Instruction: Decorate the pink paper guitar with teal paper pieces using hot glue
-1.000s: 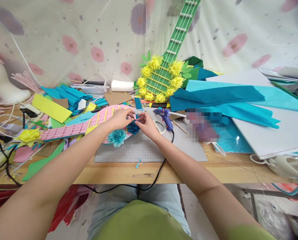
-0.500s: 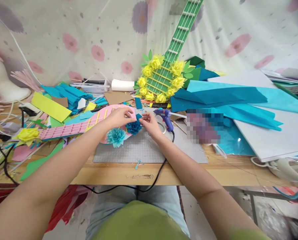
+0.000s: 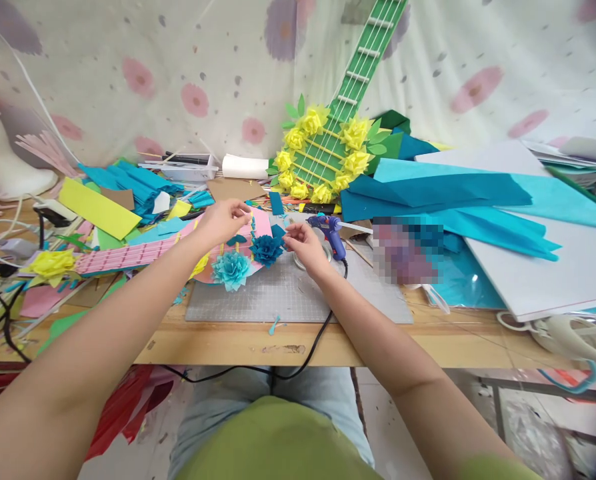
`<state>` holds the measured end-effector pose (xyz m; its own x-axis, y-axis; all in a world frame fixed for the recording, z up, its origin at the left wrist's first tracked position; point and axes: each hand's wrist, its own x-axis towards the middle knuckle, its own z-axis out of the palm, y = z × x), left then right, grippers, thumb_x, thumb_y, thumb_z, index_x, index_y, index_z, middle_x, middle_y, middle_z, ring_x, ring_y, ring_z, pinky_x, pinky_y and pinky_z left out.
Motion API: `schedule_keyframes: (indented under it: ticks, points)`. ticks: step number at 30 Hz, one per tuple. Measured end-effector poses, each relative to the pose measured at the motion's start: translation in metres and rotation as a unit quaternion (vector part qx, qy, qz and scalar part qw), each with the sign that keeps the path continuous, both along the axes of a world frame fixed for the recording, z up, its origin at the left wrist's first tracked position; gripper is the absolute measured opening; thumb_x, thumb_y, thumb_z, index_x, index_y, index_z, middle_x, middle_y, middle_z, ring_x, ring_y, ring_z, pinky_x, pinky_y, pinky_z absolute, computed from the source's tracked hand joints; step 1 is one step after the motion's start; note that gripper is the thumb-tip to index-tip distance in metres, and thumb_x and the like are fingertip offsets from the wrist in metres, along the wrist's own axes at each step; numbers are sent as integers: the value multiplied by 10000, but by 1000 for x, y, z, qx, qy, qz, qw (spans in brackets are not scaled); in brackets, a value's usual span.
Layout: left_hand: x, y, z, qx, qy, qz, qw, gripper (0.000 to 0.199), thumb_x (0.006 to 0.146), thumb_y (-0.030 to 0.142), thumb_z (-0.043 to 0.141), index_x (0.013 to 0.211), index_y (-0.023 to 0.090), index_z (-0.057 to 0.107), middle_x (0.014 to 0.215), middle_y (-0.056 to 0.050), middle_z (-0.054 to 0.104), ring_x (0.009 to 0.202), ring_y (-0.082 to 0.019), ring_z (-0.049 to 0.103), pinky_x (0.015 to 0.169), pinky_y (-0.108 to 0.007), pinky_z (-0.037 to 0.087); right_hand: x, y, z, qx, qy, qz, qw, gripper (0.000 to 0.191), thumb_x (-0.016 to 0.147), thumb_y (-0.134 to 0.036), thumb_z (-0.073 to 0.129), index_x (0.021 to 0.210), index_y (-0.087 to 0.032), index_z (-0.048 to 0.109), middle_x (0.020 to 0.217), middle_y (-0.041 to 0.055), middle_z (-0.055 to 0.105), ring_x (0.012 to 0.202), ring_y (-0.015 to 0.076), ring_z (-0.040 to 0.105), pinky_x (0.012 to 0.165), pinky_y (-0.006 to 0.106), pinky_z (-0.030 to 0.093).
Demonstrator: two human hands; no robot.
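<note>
A pink paper guitar with yellow strings lies on the grey cutting mat, its neck pointing left. A dark blue paper flower and a light teal paper flower sit on the body's near right edge. Above the body hovers my left hand, fingers loosely curved and apart, with nothing visible in them. My right hand is just right of the dark blue flower, fingers slightly spread near its petals; whether they touch is unclear. Part of the guitar is hidden behind my left hand and forearm.
A blue glue gun lies beyond my right hand, its black cord running over the table edge. Behind stands a green guitar ringed with yellow flowers. Blue crepe paper lies right; paper scraps crowd the left.
My left hand has moved left and up, away from the dark blue flower, uncovering more of the guitar body. My right hand has shifted very slightly right.
</note>
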<state>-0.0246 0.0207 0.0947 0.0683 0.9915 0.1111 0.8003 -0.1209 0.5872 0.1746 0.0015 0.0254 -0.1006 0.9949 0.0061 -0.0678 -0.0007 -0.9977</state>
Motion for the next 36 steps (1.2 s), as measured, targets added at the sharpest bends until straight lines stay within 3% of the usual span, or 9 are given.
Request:
schedule_keyframes:
  ticks: [3,5,10,12,16,20,26,32,36]
  points:
    - [-25,0,3,36,15,51,998,232,712,359,570,829,181,662,754,-37,658,707,-179,592,654,-286,437,27,-4,12,21,-48,69,996,244,624,-345,650,766,-202,513,662,-44,537,578,89,502,598,265,433]
    - [-35,-5,3,16,22,64,998,221,688,374,584,767,181,655,704,-33,635,663,-175,575,619,-282,426,51,-6,21,26,-106,128,986,262,629,-378,666,768,-187,553,659,-37,549,570,89,490,580,260,412]
    - [-35,-16,-3,-57,32,-19,998,262,633,400,619,793,194,642,735,-35,653,657,-177,574,604,-279,435,112,-5,30,-17,-254,211,944,310,649,-463,671,720,-173,586,572,-36,513,520,85,435,504,243,325]
    - [-30,-14,-5,-59,47,-44,996,266,621,380,621,815,198,635,796,-43,669,706,-189,592,628,-282,445,126,-2,26,-26,-320,172,931,341,642,-502,666,682,-177,570,556,-36,493,520,89,414,503,248,304]
    - [-29,-7,-9,-41,92,-72,992,289,576,287,639,853,209,612,867,-40,672,767,-199,605,634,-277,439,128,4,13,33,-407,4,913,387,615,-518,687,618,-201,466,578,-31,488,550,102,409,525,264,290]
    - [-35,-8,-10,-95,106,-51,989,347,528,275,684,853,224,574,775,-16,662,670,-196,608,562,-271,415,115,7,4,67,-415,-68,905,401,605,-497,707,686,-217,432,597,-38,475,547,117,432,526,271,296]
    - [-31,-10,-11,-71,106,-49,991,189,590,306,655,700,229,521,654,-3,628,633,-190,589,572,-276,395,104,13,-8,109,-414,-113,896,372,640,-490,677,807,-198,518,770,38,590,697,185,544,603,298,380]
    - [-27,-9,-6,-80,66,-34,994,246,567,206,640,791,234,542,633,22,624,600,-180,589,570,-274,397,97,14,-13,100,-418,-126,894,346,660,-459,670,844,-177,593,850,88,638,795,232,579,689,341,430]
    - [-29,-14,-1,-55,23,-1,998,130,579,235,624,702,210,590,665,-3,626,658,-181,588,624,-283,426,94,14,-15,79,-427,-132,891,339,687,-446,649,883,-172,608,920,110,653,879,257,590,759,366,446]
